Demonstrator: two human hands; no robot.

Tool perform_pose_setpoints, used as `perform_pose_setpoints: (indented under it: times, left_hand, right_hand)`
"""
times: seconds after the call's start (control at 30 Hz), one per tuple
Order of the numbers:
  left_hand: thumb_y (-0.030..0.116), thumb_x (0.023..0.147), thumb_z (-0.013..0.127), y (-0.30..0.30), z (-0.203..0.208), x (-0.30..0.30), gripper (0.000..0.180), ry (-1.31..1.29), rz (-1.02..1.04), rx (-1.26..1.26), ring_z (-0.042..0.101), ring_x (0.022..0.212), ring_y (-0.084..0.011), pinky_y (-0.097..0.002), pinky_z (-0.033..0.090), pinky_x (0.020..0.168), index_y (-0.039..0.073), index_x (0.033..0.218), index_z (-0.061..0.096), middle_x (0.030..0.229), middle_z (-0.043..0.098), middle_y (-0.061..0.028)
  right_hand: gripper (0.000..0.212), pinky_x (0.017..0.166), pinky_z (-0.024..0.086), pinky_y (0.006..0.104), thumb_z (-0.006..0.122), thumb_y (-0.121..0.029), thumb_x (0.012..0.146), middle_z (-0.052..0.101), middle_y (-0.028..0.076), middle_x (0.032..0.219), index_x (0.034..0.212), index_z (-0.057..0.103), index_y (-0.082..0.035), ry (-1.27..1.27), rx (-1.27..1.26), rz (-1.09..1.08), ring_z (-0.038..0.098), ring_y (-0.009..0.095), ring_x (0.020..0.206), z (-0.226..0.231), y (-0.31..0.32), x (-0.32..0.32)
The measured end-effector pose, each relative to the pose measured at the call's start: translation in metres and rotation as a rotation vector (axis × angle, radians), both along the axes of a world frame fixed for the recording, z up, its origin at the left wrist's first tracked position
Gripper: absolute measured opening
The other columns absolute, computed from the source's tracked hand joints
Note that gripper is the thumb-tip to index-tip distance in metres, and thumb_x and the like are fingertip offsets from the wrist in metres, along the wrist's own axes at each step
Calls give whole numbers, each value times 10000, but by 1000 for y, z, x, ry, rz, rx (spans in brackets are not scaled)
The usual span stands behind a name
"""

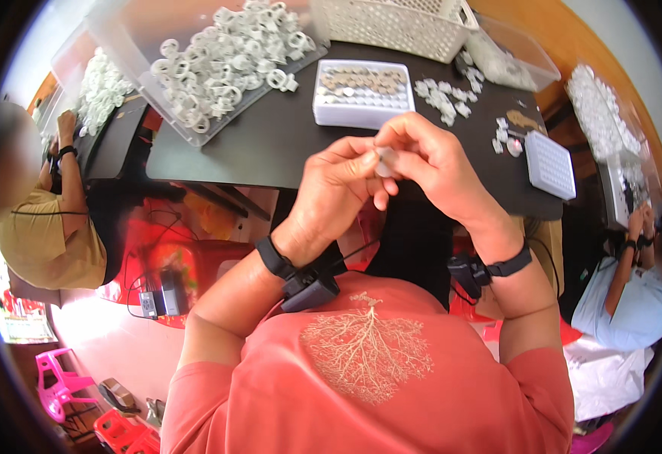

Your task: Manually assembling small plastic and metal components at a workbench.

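My left hand (pixel 338 193) and my right hand (pixel 429 163) meet above the near edge of a dark table (pixel 270 147). Both pinch one small white ring part (pixel 384 160) between their fingertips; most of it is hidden by the fingers. Just beyond the hands stands a white grid tray (pixel 361 92) with brownish pieces filling its far rows. A loose pile of white ring parts (pixel 443 97) lies to the right of that tray. Both wrists wear black bands with cabled devices.
A clear bin of white ring parts (pixel 225 57) sits at far left, a white lattice basket (pixel 391 26) at the back, a second white grid tray (pixel 550 163) at right. One person sits at left (pixel 36 219), another at right (pixel 633 295). Pink stool (pixel 55 382) below.
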State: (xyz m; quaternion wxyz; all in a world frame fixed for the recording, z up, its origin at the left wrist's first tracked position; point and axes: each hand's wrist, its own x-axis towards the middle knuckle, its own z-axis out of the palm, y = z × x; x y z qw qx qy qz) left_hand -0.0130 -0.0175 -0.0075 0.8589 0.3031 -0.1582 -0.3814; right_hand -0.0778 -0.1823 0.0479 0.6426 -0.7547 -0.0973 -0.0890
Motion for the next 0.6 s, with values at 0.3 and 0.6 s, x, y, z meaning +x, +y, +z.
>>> perform_pose_setpoints:
  times: [0.3, 0.6]
  left_hand:
    - [157, 987, 617, 43, 26, 29, 304, -185, 217, 208, 684, 805, -264, -317, 545, 624, -67, 1193, 613, 1029, 678, -202]
    - [24, 935, 632, 85, 35, 88, 367, -136, 549, 484, 674, 864, -219, -294, 563, 680, -94, 1278, 575, 1108, 669, -197]
  right_hand:
    - [140, 552, 468, 238, 651, -79, 863, 678, 16, 811, 990, 696, -41, -159, -339, -192, 559, 77, 607, 93, -46, 120]
    - [202, 641, 513, 356, 653, -184, 819, 707, 100, 814, 929, 722, -29, -278, -1145, -67, 641, 209, 660, 108, -6, 234]
